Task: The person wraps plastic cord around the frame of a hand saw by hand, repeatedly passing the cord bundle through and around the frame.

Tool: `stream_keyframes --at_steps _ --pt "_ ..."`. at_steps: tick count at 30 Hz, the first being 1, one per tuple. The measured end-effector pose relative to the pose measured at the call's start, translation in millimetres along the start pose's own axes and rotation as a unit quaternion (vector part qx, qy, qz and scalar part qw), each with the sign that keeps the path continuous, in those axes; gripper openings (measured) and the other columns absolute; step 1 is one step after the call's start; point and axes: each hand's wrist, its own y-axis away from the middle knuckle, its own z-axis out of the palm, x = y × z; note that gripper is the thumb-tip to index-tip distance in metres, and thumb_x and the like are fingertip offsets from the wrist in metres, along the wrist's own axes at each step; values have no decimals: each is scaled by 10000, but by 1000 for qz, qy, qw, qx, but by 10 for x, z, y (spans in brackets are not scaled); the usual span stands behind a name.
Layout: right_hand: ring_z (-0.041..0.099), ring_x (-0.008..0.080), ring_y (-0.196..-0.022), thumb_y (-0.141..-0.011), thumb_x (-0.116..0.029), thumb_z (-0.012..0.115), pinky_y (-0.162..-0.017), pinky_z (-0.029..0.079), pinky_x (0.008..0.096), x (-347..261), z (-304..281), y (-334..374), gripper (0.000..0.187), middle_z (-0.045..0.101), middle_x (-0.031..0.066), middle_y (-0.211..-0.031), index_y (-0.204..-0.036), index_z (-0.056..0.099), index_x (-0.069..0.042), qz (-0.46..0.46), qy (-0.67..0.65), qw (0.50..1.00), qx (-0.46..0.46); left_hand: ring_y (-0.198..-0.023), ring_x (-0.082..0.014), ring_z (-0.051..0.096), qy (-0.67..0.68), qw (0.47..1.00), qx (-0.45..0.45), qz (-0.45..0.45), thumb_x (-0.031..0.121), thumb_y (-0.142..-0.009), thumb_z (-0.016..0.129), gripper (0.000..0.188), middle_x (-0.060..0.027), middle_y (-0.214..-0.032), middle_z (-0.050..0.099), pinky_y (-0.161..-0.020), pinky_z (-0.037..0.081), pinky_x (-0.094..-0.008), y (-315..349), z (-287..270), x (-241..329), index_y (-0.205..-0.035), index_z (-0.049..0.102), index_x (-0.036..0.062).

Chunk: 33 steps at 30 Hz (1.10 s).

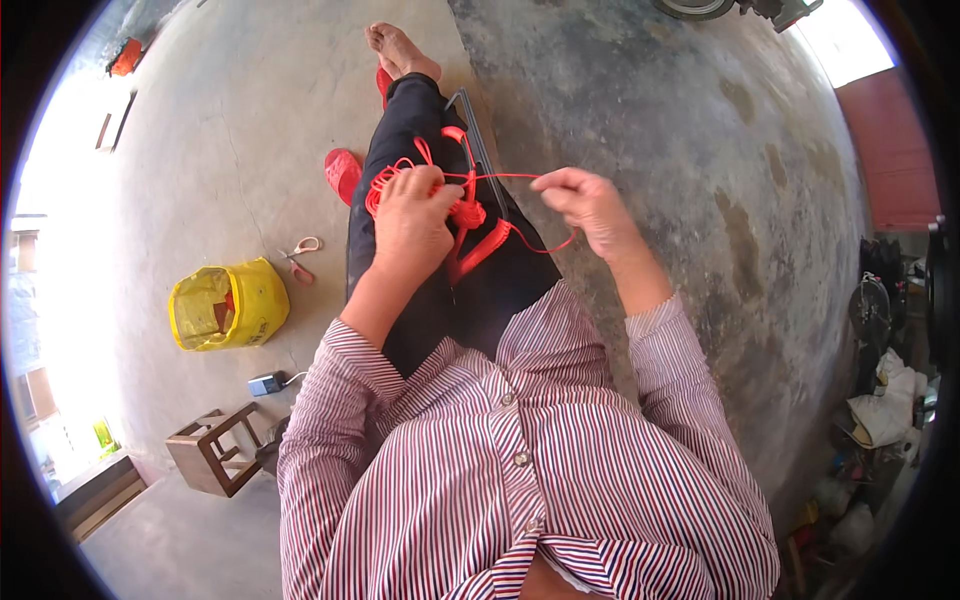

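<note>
A dark thin-barred metal frame [483, 150] lies across my lap, parts of it wrapped in tight turns of red cord [482, 252]. My left hand [410, 218] is closed over a loose bundle of the same cord [383, 182], resting on my thigh beside the frame. To the right, my right hand [592, 208] is raised off the lap, thumb and fingers pinched on a strand. That strand runs taut leftward over the frame toward my left hand. A slack loop hangs below my right hand, back to the wrapped part. My left palm hides some of the bundle.
Scissors [298, 262] lie on the concrete floor at the left, near an open yellow bag [262, 302]. A small blue box [266, 384] with a white cable and a wooden stool [215, 450] stand nearer. One red slipper [343, 175] lies beside my leg. Clutter [885, 400] lines the right edge.
</note>
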Motion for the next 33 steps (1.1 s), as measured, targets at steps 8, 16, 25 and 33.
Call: stream_keyframes --at_steps 8,16,25,33 --pt "550 244 -1180 -747 -78 720 -1011 425 342 251 205 -109 416 617 135 -1175 -1140 610 4 -75 491 867 50 -939 -347 611 -10 985 -130 -113 119 -736 688 274 -129 -954 633 -837 497 -421 -38 462 143 -991 647 27" --pt "555 282 -1163 -783 -129 583 -1044 398 473 -637 -386 803 267 625 128 -1165 -1040 579 -53 -184 -155 968 72 -828 -75 603 515 729 -202 -402 73 -904 662 94 -9 -904 649 -771 490 -218 140 350 201 -967 643 7" --pt "570 162 -831 -882 -220 616 -760 484 333 -565 -483 1067 320 572 48 -919 -1135 587 -27 -79 -146 961 221 -800 -69 575 482 771 -200 -366 43 -875 685 105 7 -861 630 -748 471 -215 361 459 305 -960 641 2" --pt "594 133 -717 -936 -207 617 -652 489 261 -224 443 538 268 601 43 -849 -1109 574 -7 122 -55 987 85 -772 -65 560 464 790 -168 -364 50 -865 699 108 6 -845 633 -719 470 -222 418 539 312 -942 643 -1"
